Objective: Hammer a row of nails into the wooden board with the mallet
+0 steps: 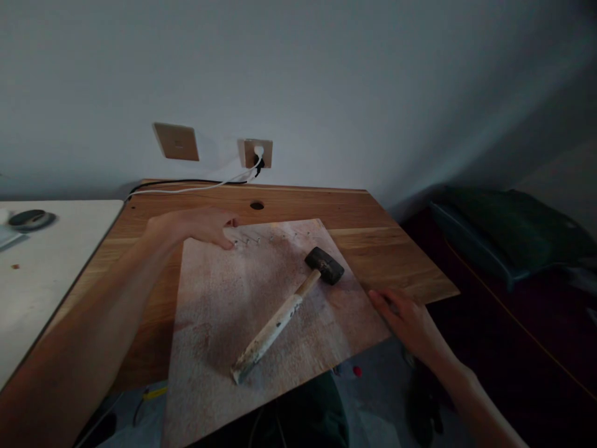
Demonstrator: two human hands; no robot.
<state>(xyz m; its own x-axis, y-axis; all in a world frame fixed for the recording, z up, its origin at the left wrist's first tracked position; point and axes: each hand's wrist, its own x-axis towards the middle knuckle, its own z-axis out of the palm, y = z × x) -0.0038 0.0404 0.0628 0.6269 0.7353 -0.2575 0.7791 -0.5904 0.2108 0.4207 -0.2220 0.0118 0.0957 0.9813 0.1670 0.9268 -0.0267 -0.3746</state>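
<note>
Wooden board (pixel 261 305) edges under both hands; mallet (pixel 289 311) untouched mid-board.

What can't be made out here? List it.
- Head view: left hand fingertips at the nails; too small and dim to tell whether they pinch one.
- Board: near edge cut off by the frame's bottom.
- Right hand: its palm faces down, so any grip on the board's edge is hidden.

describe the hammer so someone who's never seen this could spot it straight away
On the wooden desk lies a pale board, overhanging the near edge. The mallet lies diagonally across its middle, between the hands and touching neither. Black head, worn whitish wooden handle; the only tool there, far bigger than the small nails near the board's far edge.
</note>
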